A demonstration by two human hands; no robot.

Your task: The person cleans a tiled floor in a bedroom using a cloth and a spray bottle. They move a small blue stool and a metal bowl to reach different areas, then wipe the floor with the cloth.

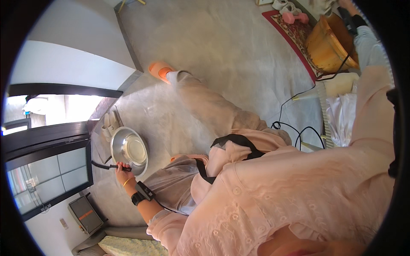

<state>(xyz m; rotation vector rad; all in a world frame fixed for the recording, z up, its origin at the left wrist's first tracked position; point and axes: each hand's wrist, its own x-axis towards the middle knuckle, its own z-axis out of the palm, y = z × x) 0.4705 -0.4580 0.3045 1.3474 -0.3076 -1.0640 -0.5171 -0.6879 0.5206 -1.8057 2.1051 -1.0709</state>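
Observation:
My left hand (pixel 124 167) is closed around the black handle of a slim, curved tool (pixel 101 165); its exact kind is unclear. Just beyond that hand is a wide silver metal basin (pixel 145 160) with a pale round patch inside. Whether hand and basin touch, I cannot tell. At the far upper right, my right hand (pixel 349 6) is partly cut off by the picture's rim, beside a yellow-brown glazed pot (pixel 326 47). Its fingers are mostly hidden, and a blurred pale thing lies near them.
A red-bordered rug (pixel 294 45) lies by the pot, with a pink dumbbell (pixel 295 17) and pale shoes (pixel 286 6). A black cable (pixel 280 112) loops over the grey floor. More shoes (pixel 112 123) stand near the dark-framed door (pixel 47 136). My foot wears an orange slipper (pixel 160 71).

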